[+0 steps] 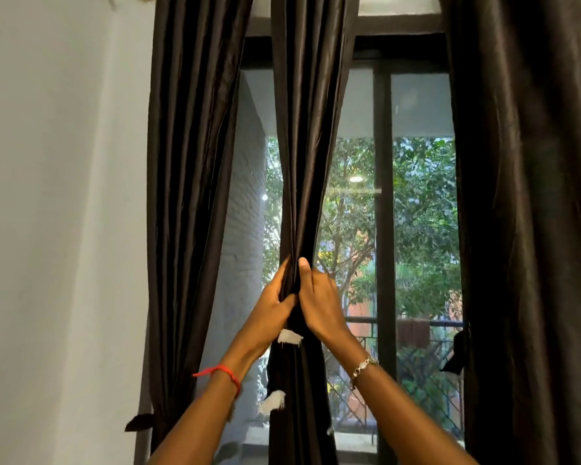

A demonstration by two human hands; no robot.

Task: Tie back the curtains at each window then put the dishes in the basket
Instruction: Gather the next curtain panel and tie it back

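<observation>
a tall window [416, 196] with a dark frame, seen from just in front, looking up. three dark brown curtains hang over it. the left curtain [188, 162] hangs along a white wall [47, 196]. the right curtain [524, 196] covers the window's right edge. the middle curtain [307, 129] hangs between them, apart from both, with bare glass on either side showing green trees and a balcony railing [423, 364].

both arms reach up and forward to the middle curtain. the left hand [275, 297] and the right hand [319, 297] meet around it, fingers curled and clamped on the cloth, bunching it into a narrow neck. the right thumb points up along the folds.

a white tassel [289, 336] shows just below the hands, between the wrists. a second white tassel [273, 401] hangs lower, beside the left forearm.

a dark cloth tab [139, 422] sticks out from the left curtain's outer edge, low down. another tab [455, 355] sticks out from the right curtain's inner edge.

a red thread [222, 372] circles the left wrist and a pale bracelet [363, 365] the right.
</observation>
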